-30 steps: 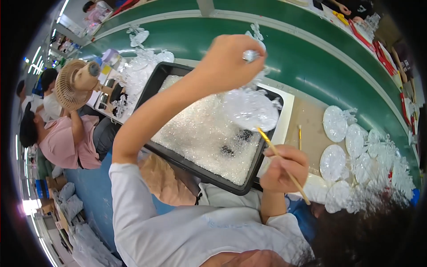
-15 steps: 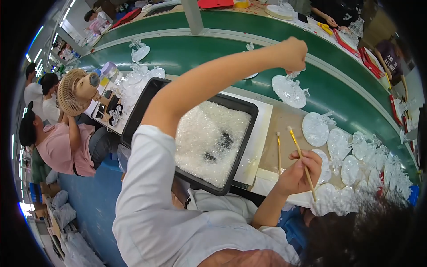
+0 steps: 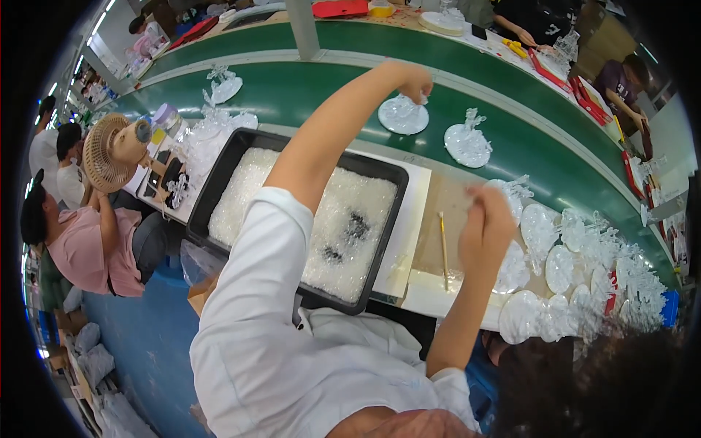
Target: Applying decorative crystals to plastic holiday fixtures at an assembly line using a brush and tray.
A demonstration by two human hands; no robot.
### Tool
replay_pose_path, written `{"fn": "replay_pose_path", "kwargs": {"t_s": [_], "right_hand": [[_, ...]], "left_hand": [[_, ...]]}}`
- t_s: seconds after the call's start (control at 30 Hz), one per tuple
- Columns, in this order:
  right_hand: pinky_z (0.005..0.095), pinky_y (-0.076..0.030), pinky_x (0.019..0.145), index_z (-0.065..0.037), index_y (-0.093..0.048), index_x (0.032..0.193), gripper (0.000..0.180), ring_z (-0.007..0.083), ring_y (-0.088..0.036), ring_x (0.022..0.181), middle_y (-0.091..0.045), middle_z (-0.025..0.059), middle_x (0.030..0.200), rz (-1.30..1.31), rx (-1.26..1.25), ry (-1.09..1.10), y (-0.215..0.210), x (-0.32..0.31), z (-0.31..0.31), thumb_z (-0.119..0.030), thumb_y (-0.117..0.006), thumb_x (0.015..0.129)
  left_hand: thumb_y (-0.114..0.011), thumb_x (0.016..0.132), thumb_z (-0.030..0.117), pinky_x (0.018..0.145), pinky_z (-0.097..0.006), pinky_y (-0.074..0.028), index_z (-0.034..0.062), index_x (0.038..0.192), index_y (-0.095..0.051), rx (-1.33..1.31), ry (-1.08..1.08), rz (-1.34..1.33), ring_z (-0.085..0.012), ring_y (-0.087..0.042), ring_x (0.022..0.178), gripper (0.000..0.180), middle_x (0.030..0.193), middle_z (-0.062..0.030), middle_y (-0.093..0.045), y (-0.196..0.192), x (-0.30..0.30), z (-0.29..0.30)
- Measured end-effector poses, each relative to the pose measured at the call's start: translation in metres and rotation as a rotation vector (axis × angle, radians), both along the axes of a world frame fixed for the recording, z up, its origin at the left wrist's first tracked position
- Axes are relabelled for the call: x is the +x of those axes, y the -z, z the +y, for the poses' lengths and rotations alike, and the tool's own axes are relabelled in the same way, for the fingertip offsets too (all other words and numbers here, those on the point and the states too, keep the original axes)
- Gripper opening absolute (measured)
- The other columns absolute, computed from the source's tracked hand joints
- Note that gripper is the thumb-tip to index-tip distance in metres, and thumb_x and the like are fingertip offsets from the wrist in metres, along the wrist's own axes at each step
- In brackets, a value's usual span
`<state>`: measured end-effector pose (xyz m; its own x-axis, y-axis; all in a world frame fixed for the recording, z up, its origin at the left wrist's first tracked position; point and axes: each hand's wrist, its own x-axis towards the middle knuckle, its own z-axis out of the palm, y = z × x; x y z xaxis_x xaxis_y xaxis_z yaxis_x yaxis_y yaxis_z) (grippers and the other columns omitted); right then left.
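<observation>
My left hand (image 3: 409, 80) reaches over the green belt, its fingers closed at the clear figure of a round-based ornament (image 3: 403, 117); the hand hides most of that figure. To its right, a second clear ornament (image 3: 468, 143) stands on the belt. Over the brown board, my right hand (image 3: 488, 223) is raised, its fingers blurred by motion, and I cannot make out what it holds. Left of that hand, a thin yellow-handled paintbrush (image 3: 443, 252) lies on the board. Between my arms sits a black tray (image 3: 400, 201) of glittering white granules (image 3: 288, 212), with dark patches showing through.
Several clear round-based ornaments (image 3: 558, 269) crowd the table at right. A tan fan (image 3: 109, 153) and a lidded jar (image 3: 166, 117) stand at left, near a person in pink (image 3: 91, 241). A metal post (image 3: 303, 29) rises beyond the belt (image 3: 285, 87).
My left hand has moved left, from the right-hand ornament to the other one. My right hand has risen forward; the paintbrush it held no longer shows clearly. The view has shifted slightly.
</observation>
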<state>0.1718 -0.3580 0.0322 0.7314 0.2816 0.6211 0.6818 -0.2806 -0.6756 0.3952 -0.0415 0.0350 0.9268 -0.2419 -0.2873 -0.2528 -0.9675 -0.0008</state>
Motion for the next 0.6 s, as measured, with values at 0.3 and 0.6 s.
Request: {"fn": "replay_pose_path", "kwargs": {"t_s": [0.3,0.6], "right_hand": [[0.0408,-0.052,0.086,0.001,-0.053,0.133,0.067,0.0405,-0.067,0.098,-0.068,0.0256,0.105,-0.055,-0.514,0.060,-0.030,0.133,0.116,-0.034,-0.073,0.079],[0.0442,-0.053,0.069,-0.008,-0.067,0.103,0.028,0.0391,-0.067,0.074,-0.068,0.0191,0.078,-0.229,-0.552,-0.167,-0.064,0.016,0.135,-0.019,-0.069,0.078]], "left_hand": [[-0.075,0.080,0.022,0.075,-0.036,-0.054,0.0044,0.105,-0.071,-0.397,0.130,-0.483,-0.0264,-0.070,0.082,0.031,0.100,-0.0136,-0.072,-0.091,-0.121,-0.024],[-0.064,0.088,0.018,0.074,-0.033,-0.053,0.0062,0.124,-0.058,-0.660,-0.192,-0.587,-0.0205,-0.066,0.082,0.039,0.108,-0.0121,-0.067,-0.116,-0.329,0.019]]}}
